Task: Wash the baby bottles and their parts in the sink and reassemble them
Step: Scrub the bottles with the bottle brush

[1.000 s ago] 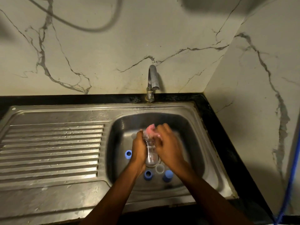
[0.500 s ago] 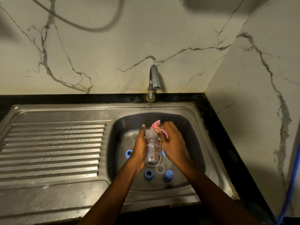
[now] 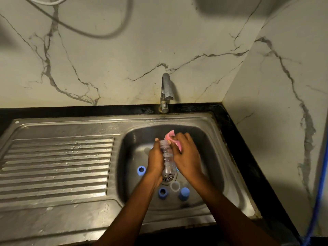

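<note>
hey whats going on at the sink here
A person is washing a clear baby bottle over the steel sink. The left hand holds the bottle, while the right hand presses a pink cloth or sponge against its top end. Three blue bottle parts and a clear ring lie in the basin around the drain. No water is visibly running from the tap.

Marble walls, dark surface, loose cables

White marble wall (image 3: 124, 68) with grey veins meets a second marble wall (image 3: 284, 103) at a corner on the right. A black surface (image 3: 71, 111) borders their base. A grey cable (image 3: 99, 33) loops across the upper left; a blue cable (image 3: 319, 183) runs down the right edge.
</note>
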